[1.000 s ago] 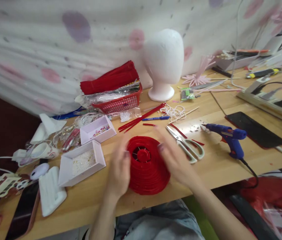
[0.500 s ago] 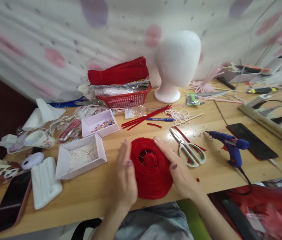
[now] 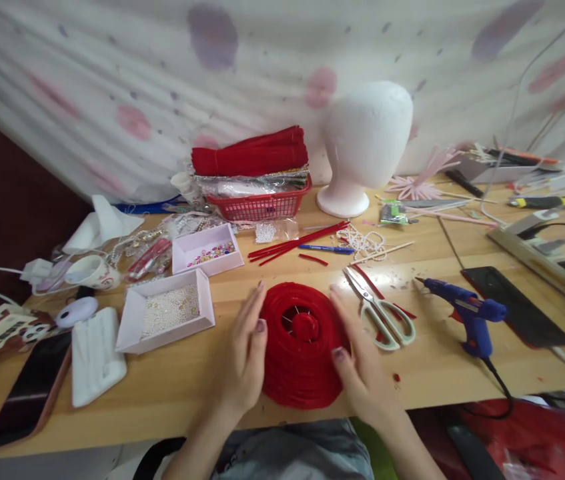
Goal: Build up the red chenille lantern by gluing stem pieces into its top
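Dome of ringed red fabric (image 3: 303, 377) between uncurled left hand (image 3: 246, 360) and right hand (image 3: 363, 365); probably light, crushable; best cupped low.

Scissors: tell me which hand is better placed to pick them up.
Right hand, likely: it lies nearer the scissors, while the left hand is across the red round piece from them.

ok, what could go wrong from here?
1. The right hand, at the red coiled piece, could brush the scissors lying close by.
2. The left hand might bump the open box of pearl beads and spill them.
3. The glue gun's black cord dips over the table's front edge; a snag could drag the gun.
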A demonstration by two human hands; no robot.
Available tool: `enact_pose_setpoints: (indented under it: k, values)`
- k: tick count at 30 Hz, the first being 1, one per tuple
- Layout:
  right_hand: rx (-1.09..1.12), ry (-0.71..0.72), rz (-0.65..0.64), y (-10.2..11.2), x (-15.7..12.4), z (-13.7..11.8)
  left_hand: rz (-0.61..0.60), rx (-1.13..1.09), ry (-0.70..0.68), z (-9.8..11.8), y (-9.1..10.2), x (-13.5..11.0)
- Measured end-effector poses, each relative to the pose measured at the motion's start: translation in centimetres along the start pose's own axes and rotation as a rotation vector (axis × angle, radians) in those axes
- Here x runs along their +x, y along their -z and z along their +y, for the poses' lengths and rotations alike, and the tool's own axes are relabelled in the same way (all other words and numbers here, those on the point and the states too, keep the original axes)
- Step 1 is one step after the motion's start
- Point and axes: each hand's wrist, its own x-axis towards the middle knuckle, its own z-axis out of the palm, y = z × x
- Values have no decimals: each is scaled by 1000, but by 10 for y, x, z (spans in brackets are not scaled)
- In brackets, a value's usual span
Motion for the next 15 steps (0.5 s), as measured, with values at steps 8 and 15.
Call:
enact_pose_setpoints:
  k: [8, 15]
  values:
    - [-68, 1, -338, 4, -33, 2, -12, -68, 45, -19, -1, 46]
    - [24, -47, 5, 9, 21, 10, 276, -19, 79, -19, -13, 22]
